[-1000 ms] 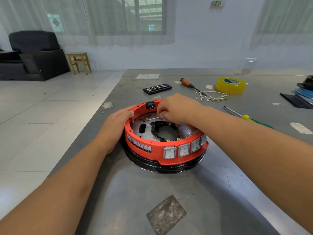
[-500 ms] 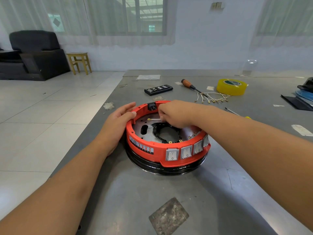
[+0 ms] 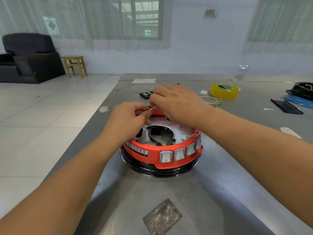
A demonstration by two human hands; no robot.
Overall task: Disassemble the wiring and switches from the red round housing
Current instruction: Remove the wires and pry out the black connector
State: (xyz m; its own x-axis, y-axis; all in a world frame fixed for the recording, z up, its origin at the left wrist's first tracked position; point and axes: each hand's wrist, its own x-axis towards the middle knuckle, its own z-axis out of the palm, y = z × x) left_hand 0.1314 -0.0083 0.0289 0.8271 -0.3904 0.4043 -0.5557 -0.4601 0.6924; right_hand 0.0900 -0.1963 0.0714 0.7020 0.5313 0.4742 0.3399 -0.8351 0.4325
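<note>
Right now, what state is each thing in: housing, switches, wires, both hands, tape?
red round housing: open-topped, flat on table
rocker switches: four visible, seated in the rim
white wire: pinched between both hands above the rim
left hand: pinching the wire
right hand: pinching the wire
loose wires: piled on table
yellow tape roll: lying flat

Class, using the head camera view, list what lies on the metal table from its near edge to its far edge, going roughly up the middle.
Dull square patch → red round housing → left hand → right hand → black remote → white paper sheet.
</note>
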